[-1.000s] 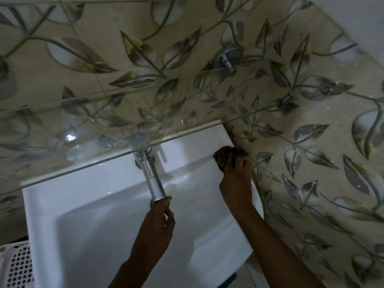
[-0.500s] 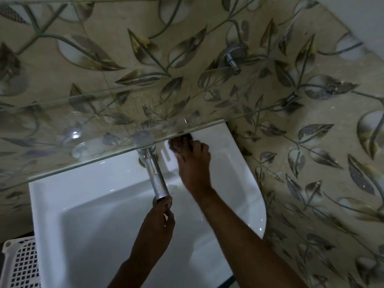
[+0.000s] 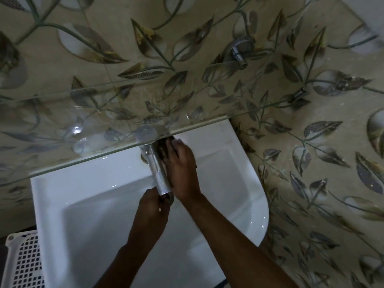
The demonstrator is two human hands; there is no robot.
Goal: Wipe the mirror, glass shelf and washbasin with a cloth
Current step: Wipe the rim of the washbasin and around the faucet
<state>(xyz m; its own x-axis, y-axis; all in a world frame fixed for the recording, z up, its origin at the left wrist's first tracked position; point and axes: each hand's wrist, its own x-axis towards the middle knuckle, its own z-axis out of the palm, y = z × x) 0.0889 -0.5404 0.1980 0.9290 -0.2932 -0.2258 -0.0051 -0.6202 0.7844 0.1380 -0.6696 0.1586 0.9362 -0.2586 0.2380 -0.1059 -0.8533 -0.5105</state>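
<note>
A white washbasin [image 3: 87, 196] fills the lower middle of the head view, with a chrome tap [image 3: 159, 173] rising at its back rim. A glass shelf [image 3: 83, 129] spans the wall just above the tap. My right hand [image 3: 182, 169] presses a dark cloth [image 3: 163, 148] against the right side of the tap, up near the shelf edge. My left hand [image 3: 152, 206] pinches the tap's spout end from below. The mirror is out of view.
Leaf-patterned tiles cover the wall behind and to the right. A chrome wall fitting [image 3: 239, 50] juts out above the shelf, and a shelf bracket [image 3: 299, 94] sits at its right end. A white perforated basket [image 3: 22, 260] stands at the lower left.
My right hand with the cloth has slid left along the basin's back rim, from the right corner to the tap. My left hand has stayed at the spout.
</note>
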